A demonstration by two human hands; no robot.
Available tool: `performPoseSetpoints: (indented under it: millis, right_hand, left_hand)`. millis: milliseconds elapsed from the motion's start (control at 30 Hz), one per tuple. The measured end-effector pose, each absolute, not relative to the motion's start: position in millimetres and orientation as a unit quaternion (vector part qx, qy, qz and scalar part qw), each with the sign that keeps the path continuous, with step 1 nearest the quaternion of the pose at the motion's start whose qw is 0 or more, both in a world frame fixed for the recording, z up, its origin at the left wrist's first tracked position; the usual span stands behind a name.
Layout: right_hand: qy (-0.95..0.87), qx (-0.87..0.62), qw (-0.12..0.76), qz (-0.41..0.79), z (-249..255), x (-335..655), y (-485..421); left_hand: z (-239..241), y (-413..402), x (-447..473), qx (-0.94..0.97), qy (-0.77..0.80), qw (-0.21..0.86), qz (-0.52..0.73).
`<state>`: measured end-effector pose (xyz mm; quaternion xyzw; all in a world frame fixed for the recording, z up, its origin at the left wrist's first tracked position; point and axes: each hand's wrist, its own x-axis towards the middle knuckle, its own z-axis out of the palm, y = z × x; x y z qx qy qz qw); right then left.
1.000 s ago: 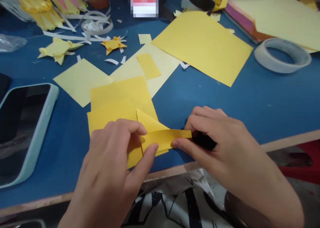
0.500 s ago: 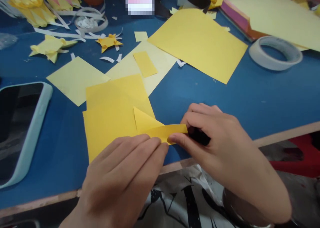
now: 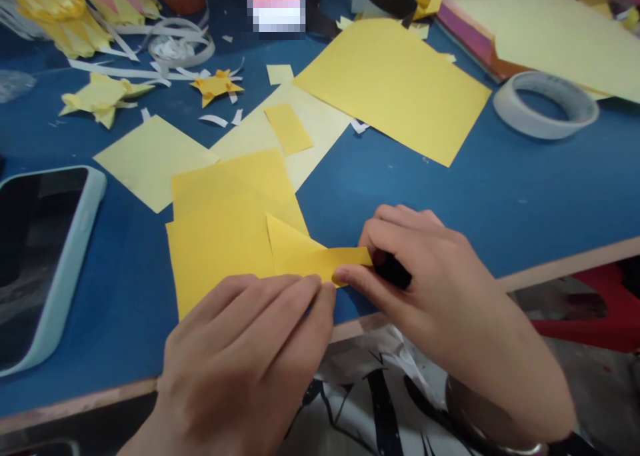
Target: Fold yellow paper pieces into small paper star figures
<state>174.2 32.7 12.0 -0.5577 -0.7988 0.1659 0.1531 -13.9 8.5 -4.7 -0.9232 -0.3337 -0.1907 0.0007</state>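
A small yellow paper (image 3: pixel 300 256), partly folded, lies across two larger yellow sheets (image 3: pixel 220 243) near the table's front edge. My left hand (image 3: pixel 250 336) presses down on its near edge, fingers held close together. At its right end, my right hand (image 3: pixel 405 263) pinches the narrow folded strip between thumb and curled fingers. A flap with a pointed corner stands out on the paper's left side. My left fingers cover part of the fold, and the fingertips of my right hand are partly hidden behind the paper.
A phone (image 3: pixel 40 263) lies at the left. Beyond my hands are pale yellow sheets (image 3: pixel 155 163), a large yellow sheet (image 3: pixel 395 89) and a tape roll (image 3: pixel 546 106). Folded paper stars (image 3: pixel 217 87), white strips and a paper stack (image 3: pixel 560 29) lie farther back on the blue table (image 3: pixel 550 196).
The raised strip of the small paper looks a little flatter. Both hands keep nearly the same place on it; the whole view has shifted slightly.
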Motion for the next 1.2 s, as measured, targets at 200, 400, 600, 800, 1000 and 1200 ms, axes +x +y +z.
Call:
performPoseSetpoints:
  millis: [200,400,600,800,1000,1200]
  right_hand:
    - [-0.781,-0.562,0.199,0.186,10.0,178.1,28.0]
    - [-0.763,-0.565,0.224,0.219,10.7,185.7,27.4]
    - [-0.764,-0.553,0.222,0.245,13.4,187.9,27.4]
    - [-0.789,-0.521,0.211,0.248,11.4,187.6,26.3]
    - [-0.782,-0.526,0.210,0.260,12.3,185.5,25.8]
    - [-0.793,-0.537,0.213,0.194,13.6,170.3,21.3]
  left_hand:
    - [-4.3,9.2,-6.7,-0.911,-0.351,0.031,-0.214]
    - [-5.4,5.6,-3.7,-0.891,-0.395,-0.033,-0.219]
    - [-7.9,4.3,1.0,-0.891,-0.390,-0.042,-0.227]
    - [-5.8,4.5,-2.0,-0.902,-0.370,0.019,-0.221]
    - [-3.0,-0.1,-19.6,-0.902,-0.370,0.016,-0.222]
    - [2.0,2.1,-29.8,-0.904,-0.373,0.009,-0.210]
